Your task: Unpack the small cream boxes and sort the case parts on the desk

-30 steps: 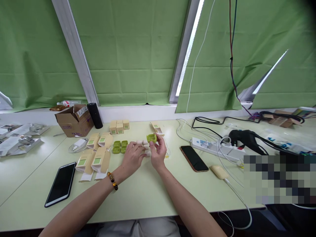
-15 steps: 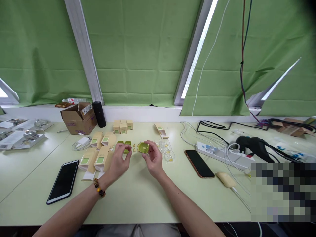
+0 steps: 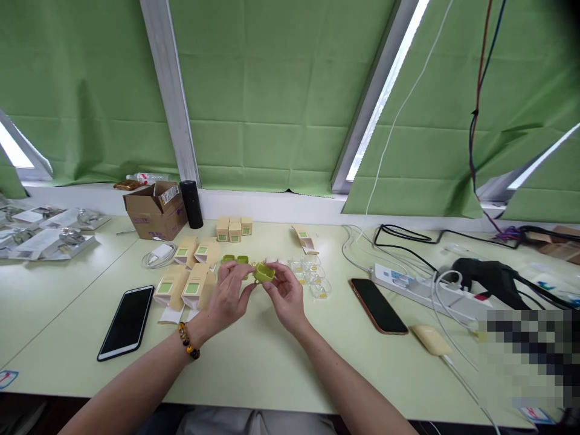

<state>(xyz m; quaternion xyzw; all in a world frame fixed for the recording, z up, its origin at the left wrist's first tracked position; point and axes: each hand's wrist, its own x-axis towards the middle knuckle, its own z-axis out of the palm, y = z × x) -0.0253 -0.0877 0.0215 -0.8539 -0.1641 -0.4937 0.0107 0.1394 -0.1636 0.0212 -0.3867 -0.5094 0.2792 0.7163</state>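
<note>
The person's right hand grips a small green case over the worktop, between its front and back edges. The left hand curls its fingers at the case's other side, its grip unclear; opened cartons lie beside it, clear cups beside the right.

The left hand and right hand are bare, as are the forearms, with a bracelet of round, glossy beads in black, brown and amber-yellow around the left wrist, and pale grey, creased trousers showing at the bottom middle of the frame.
</note>
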